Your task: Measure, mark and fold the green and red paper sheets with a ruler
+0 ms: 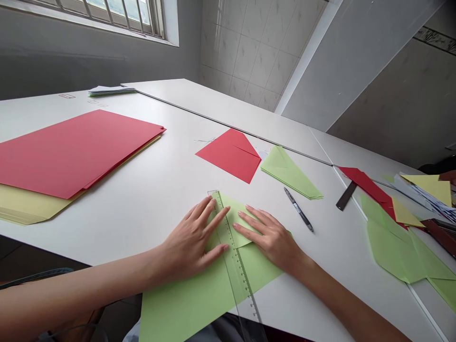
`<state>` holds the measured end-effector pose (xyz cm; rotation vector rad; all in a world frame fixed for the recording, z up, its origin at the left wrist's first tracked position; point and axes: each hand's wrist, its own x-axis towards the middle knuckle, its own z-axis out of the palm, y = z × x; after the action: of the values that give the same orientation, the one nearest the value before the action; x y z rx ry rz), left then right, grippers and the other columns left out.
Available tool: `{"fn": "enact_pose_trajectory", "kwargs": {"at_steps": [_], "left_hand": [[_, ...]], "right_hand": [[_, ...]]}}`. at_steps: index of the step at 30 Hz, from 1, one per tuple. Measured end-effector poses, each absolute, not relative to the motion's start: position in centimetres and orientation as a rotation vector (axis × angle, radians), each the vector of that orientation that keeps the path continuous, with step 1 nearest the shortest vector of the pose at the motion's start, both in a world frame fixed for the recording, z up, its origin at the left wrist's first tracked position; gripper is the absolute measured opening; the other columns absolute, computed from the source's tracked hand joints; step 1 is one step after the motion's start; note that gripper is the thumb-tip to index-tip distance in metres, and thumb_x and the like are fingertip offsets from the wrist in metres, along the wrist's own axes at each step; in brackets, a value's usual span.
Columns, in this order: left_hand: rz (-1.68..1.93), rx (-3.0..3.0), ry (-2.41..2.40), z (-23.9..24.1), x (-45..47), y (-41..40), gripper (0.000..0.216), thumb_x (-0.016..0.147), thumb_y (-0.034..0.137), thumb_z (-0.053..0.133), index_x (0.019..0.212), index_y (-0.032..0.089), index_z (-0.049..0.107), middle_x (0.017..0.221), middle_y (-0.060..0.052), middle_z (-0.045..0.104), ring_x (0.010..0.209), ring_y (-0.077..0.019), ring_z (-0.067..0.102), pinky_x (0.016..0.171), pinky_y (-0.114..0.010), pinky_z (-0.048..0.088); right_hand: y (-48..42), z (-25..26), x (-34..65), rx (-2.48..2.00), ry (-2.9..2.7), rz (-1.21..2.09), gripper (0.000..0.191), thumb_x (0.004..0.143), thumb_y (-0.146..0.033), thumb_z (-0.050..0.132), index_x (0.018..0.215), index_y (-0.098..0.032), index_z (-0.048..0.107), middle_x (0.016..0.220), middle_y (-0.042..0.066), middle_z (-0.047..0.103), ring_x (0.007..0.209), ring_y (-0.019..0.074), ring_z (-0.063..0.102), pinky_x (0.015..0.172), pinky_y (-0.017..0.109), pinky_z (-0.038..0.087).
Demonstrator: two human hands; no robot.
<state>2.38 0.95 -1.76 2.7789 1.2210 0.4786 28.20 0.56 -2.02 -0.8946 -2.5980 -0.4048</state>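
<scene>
A light green paper sheet (192, 299) lies at the table's near edge and hangs over it. Its far corner is folded over into a flap (239, 227). A clear plastic ruler (239, 270) lies lengthwise across the sheet. My left hand (194, 240) rests flat on the ruler and the paper, fingers spread. My right hand (269, 235) presses flat on the folded flap, fingertips close to the ruler's edge. Neither hand grips anything.
A big stack of red and yellow card (64, 156) lies at left. Beyond my hands lie a folded red paper (231, 154), folded green papers (290, 173) and a pen (298, 215). More green, red and yellow paper (399, 242) and a dark ruler (346, 195) lie at right.
</scene>
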Motion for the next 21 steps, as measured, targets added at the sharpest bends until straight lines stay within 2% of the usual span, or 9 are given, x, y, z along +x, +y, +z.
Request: {"fn": "enact_pose_trajectory", "kwargs": {"at_steps": [4,10,15,19,21], "left_hand": [[0.471,2.777,1.207,-1.4,2.4,0.8,0.060,0.097,0.055,0.042,0.151,0.027,0.037,0.156,-0.016,0.030,0.147,-0.0395,0.024,0.111,-0.059,0.038],[0.478,2.784,1.175,-1.3,2.5,1.0,0.058,0.097,0.054,0.041,0.149,0.030,0.040,0.152,-0.016,0.035,0.146,-0.0409,0.025,0.109,-0.060,0.039],[0.473,2.801,1.176,-1.4,2.6,1.1,0.058,0.098,0.055,0.039,0.150,0.028,0.040,0.151,-0.019,0.033,0.146,-0.0411,0.024,0.110,-0.060,0.038],[0.444,2.793,1.183,-1.3,2.5,1.0,0.059,0.098,0.055,0.040,0.150,0.027,0.039,0.155,-0.020,0.028,0.146,-0.0436,0.024,0.110,-0.061,0.037],[0.449,2.798,1.179,-1.4,2.4,0.9,0.060,0.098,0.054,0.040,0.151,0.027,0.039,0.156,-0.021,0.027,0.146,-0.0450,0.023,0.110,-0.061,0.038]], "right_hand": [[0.5,-1.8,28.2,-0.909,-2.607,-0.368,0.050,0.094,0.001,0.040,0.132,-0.022,0.062,0.141,0.006,0.058,0.144,0.0264,0.037,0.108,0.045,0.048],[0.3,-1.4,28.3,-0.957,-2.642,-0.259,0.051,0.094,0.000,0.039,0.134,-0.023,0.061,0.145,0.006,0.055,0.146,0.0246,0.031,0.113,0.046,0.043],[-0.1,-0.9,28.4,-0.912,-2.640,-0.242,0.042,0.096,-0.004,0.043,0.128,-0.020,0.065,0.140,0.008,0.059,0.143,0.0257,0.038,0.112,0.046,0.043],[-0.4,0.1,28.5,-0.920,-2.644,-0.079,0.032,0.097,-0.024,0.052,0.125,-0.021,0.067,0.137,0.005,0.062,0.139,0.0287,0.046,0.113,0.052,0.041],[-0.1,0.7,28.0,-0.960,-2.631,0.019,0.036,0.097,-0.035,0.052,0.128,-0.021,0.065,0.137,0.004,0.062,0.136,0.0278,0.049,0.114,0.051,0.040]]}}
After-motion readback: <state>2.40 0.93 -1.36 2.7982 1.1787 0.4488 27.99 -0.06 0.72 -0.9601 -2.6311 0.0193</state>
